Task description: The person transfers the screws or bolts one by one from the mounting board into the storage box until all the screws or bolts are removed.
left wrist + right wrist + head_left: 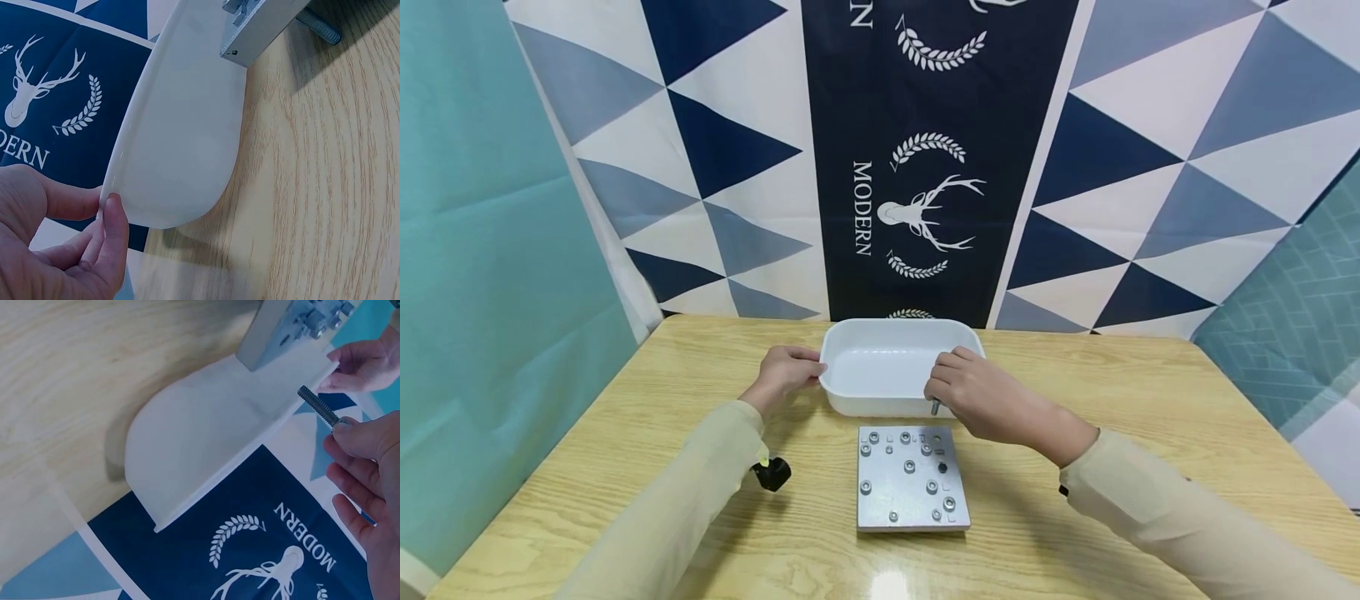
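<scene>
A: Hands?

B: Left hand (784, 375) pinches the tray (867, 407) by its left rim. Right hand (973, 396) pinches a bolt (319, 404), threaded end free, by the tray's near right side.

A: Plate (901, 493)?

B: Just this side of the tray, bearing fasteners (909, 466).

A: Step?

B: Probably bolt transfer between tray and plate; direction unclear. Next move calls for a steady tray, firm pinch.

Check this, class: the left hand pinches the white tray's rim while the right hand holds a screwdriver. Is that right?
Not quite: the right hand holds a threaded bolt, not a screwdriver, as the right wrist view shows. The left hand does pinch the white tray's rim.
</scene>
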Available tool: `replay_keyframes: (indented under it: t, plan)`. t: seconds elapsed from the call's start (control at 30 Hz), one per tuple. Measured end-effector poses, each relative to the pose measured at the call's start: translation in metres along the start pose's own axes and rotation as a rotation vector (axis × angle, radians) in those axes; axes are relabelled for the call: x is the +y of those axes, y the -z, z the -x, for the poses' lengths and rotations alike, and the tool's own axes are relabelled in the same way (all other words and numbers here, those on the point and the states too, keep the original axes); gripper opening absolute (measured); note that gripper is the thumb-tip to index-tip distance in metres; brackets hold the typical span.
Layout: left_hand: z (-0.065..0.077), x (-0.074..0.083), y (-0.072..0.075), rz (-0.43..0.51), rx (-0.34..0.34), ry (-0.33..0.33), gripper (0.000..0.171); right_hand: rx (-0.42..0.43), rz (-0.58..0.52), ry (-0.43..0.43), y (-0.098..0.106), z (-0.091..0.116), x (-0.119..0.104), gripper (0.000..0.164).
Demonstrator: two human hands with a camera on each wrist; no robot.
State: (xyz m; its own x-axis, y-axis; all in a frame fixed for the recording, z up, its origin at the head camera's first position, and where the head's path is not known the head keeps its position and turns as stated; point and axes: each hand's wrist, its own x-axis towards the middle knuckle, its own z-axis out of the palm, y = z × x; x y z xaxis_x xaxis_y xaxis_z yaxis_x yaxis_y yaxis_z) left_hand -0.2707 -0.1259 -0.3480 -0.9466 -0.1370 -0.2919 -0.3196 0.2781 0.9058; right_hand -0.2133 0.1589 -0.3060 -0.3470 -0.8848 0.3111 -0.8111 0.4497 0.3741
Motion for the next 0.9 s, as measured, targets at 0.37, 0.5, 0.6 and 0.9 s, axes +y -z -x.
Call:
replay_keyframes:
  t: [0.37,0.5,0.6,0.9]
  plan:
    - [0.000,-0.001,-0.001,0.012,0.005,-0.003,0.028,0.017,0.024,-0.021,0.005,-0.013,0.009,0.017]
    - [0.000,-0.001,-0.001,0.003,0.013,-0.005,0.028,0.028,0.027,-0.029,0.002,-0.016,0.013,0.015]
    - [0.000,-0.001,-0.001,0.002,0.012,-0.002,0.028,0.022,0.022,-0.036,-0.002,-0.017,0.018,0.014]
    - [0.000,0.000,-0.001,0.002,0.021,-0.021,0.029,-0.014,0.006,-0.068,-0.013,-0.024,0.035,0.014]
